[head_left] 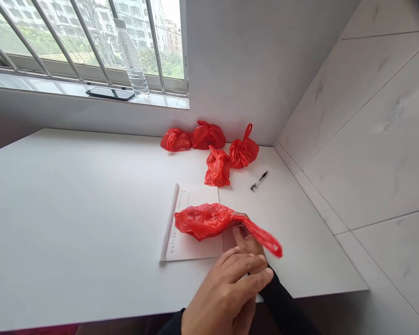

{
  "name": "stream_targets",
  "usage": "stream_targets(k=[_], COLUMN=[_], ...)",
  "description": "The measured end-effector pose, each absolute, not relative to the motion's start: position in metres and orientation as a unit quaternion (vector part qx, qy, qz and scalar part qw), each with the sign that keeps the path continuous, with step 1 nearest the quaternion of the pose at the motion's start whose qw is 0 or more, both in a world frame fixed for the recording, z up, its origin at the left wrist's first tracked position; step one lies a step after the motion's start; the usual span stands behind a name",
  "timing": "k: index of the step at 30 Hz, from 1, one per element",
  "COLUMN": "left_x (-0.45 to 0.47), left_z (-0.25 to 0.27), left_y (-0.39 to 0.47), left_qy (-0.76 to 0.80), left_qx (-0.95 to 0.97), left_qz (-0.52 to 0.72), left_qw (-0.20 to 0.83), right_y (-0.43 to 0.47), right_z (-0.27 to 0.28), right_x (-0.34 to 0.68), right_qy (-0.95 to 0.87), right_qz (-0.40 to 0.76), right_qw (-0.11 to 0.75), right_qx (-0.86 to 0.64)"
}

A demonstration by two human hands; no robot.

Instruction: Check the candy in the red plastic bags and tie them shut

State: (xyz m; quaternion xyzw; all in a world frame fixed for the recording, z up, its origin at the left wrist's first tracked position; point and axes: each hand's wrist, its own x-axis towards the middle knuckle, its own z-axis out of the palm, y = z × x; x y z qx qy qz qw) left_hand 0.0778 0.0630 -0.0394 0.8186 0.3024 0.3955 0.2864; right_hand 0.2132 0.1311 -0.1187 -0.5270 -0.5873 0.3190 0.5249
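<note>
The right hand (250,244) grips the red bag (204,221) by its gathered neck, likely keeping it closed, its bulk at ten o'clock over the notebook (199,250), while the left hand (226,288) is loosely open.

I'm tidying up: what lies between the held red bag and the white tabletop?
In the head view, a notebook lies on the tabletop, below the red bag in the right hand.

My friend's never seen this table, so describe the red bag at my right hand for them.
On the white table below the barred window, find the notebook near the front edge. Over it, the right hand holds the red bag; the four other red bags sit farther back, unheld.
</note>
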Motion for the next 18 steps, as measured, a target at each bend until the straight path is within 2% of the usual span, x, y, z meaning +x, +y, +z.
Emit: stream_targets(k=[2, 4, 7, 14, 18], left_x=[0.061, 0.045, 0.027, 0.012, 0.011], left_z=[-0.041, -0.044, -0.055, -0.061, -0.053], left_y=[0.064, 0.072, 0.088, 0.093, 0.088], left_qy=[0.376, 0.471, 0.522, 0.537, 0.531], left_qx=[0.789, 0.752, 0.742, 0.706, 0.698], left_qz=[0.417, 0.433, 0.415, 0.446, 0.447], left_qw=[0.249, 0.158, 0.063, 0.121, 0.179], right_y=[0.131, 0.131, 0.132, 0.117, 0.1], right_z=[-0.117, -0.114, -0.11, -0.105, -0.097], right_x=[0.215, 0.215, 0.216, 0.214, 0.206], right_qy=[-0.587, -0.589, -0.591, -0.568, -0.613], right_qz=[0.34, 0.358, 0.373, 0.369, 0.338], right_qw=[0.529, 0.532, 0.531, 0.529, 0.498], right_qx=[-0.509, -0.493, -0.48, -0.511, -0.512])
